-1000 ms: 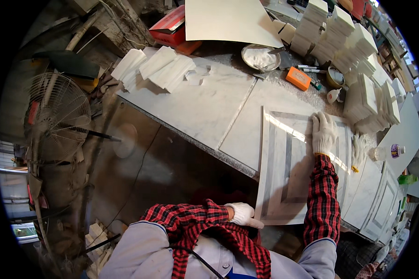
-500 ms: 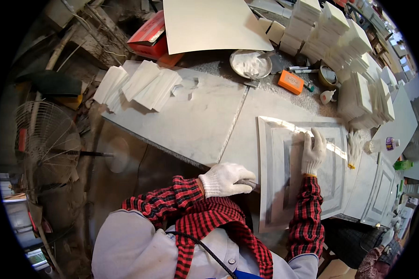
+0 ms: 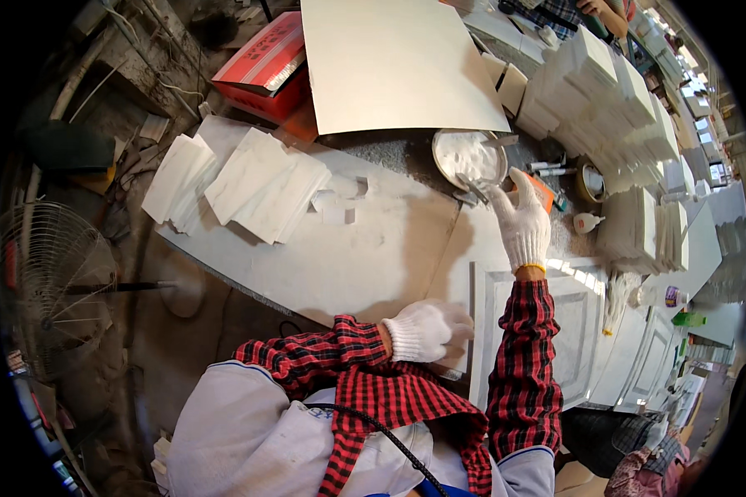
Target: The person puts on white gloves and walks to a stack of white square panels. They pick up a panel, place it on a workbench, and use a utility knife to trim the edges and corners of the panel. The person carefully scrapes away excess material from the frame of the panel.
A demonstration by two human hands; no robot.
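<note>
My right hand (image 3: 522, 224), in a white knit glove, reaches over the far part of the bench with its fingers apart. Its fingertips are by a flat metal scraper (image 3: 472, 187) lying at the near edge of a round bowl (image 3: 438, 168) of white powder or paste. Partly behind the hand lies an orange box (image 3: 544, 192). My left hand (image 3: 427, 331), gloved too, hovers beside the left edge of a white-and-grey framed stone panel (image 3: 578, 323). Its fingers are smeared by motion, so whether they hold anything is unclear. My right forearm crosses above the panel.
Stacked white tiles (image 3: 253, 182) lie at the left, and tall tile stacks (image 3: 630, 228) stand at the right. A cream board (image 3: 402, 66) and a red box (image 3: 261, 70) are at the back. A wire fan (image 3: 54, 273) stands at left; another person (image 3: 638, 464) is at lower right.
My right hand has lifted from the panel and moved forward to the bowl. My left hand has shifted slightly; the grey object earlier at its fingers is indistinct now. The view has shifted.
</note>
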